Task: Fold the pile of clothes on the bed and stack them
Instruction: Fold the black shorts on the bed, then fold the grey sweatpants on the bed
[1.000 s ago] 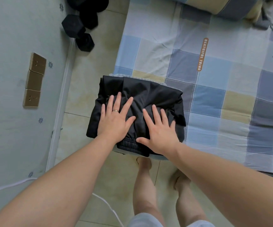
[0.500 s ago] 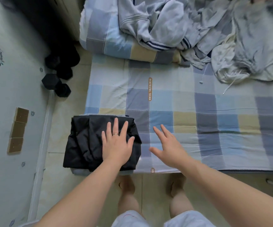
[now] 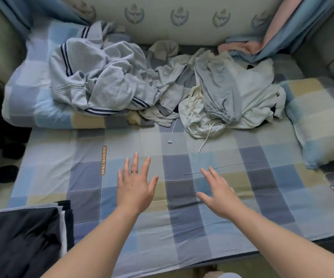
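Left hand (image 3: 135, 189): fingers straight and spread, holding nothing, over the near middle of the bed (image 3: 182, 227).
Right hand (image 3: 220, 195): flat, empty, beside the left but apart from it.
Pile of clothes (image 3: 162, 85): crumpled along the bed's far edge.
Folded black garment (image 3: 21, 237): bed's near-left corner.

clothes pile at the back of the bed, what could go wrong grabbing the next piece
The pile is tangled: pulling the striped grey jacket could drag neighbours along. Loose drawstrings on the cream garment may snag. The folded black stack sits at the bed's near corner; the left arm might knock it off.
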Action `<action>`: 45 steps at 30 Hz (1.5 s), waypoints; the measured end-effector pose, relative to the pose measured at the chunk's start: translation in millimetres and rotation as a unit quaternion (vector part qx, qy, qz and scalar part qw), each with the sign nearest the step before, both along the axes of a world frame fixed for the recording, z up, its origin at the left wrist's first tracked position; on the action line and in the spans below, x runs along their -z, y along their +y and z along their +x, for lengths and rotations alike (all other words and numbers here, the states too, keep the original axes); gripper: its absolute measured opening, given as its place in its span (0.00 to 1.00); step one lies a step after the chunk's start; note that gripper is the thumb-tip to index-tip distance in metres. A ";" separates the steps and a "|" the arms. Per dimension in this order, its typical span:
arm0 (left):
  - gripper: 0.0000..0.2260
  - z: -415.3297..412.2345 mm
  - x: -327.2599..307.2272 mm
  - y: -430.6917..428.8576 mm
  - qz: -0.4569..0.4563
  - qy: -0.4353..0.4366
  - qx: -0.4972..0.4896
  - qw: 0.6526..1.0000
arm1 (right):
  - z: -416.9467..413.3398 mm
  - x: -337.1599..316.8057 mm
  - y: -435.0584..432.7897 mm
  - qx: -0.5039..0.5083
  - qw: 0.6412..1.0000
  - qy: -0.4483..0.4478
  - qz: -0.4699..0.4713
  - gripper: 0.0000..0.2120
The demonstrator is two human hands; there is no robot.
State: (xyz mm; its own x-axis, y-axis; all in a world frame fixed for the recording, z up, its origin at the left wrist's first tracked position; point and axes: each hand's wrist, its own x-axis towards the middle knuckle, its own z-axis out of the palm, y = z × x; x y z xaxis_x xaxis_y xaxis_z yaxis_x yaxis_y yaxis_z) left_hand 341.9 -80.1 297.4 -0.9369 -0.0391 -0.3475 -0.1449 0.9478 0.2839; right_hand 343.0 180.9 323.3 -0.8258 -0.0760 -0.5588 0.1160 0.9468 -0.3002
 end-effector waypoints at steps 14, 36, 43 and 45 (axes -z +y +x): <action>0.35 -121.2 140.2 233.8 -0.007 -0.016 0.106 0.994 | -119.8 138.8 253.0 0.067 0.998 -0.005 0.004 0.37; 0.28 -444.6 416.0 367.2 0.157 0.284 0.068 0.943 | -442.5 411.5 287.3 0.055 0.911 0.405 -0.059 0.29; 0.13 -447.9 411.7 369.9 0.242 0.312 0.026 0.919 | -443.7 420.5 285.2 0.053 0.901 0.431 -0.008 0.16; 0.11 -447.1 408.1 366.4 0.263 0.267 0.021 0.927 | -444.6 406.4 286.7 0.053 0.922 0.384 0.008 0.13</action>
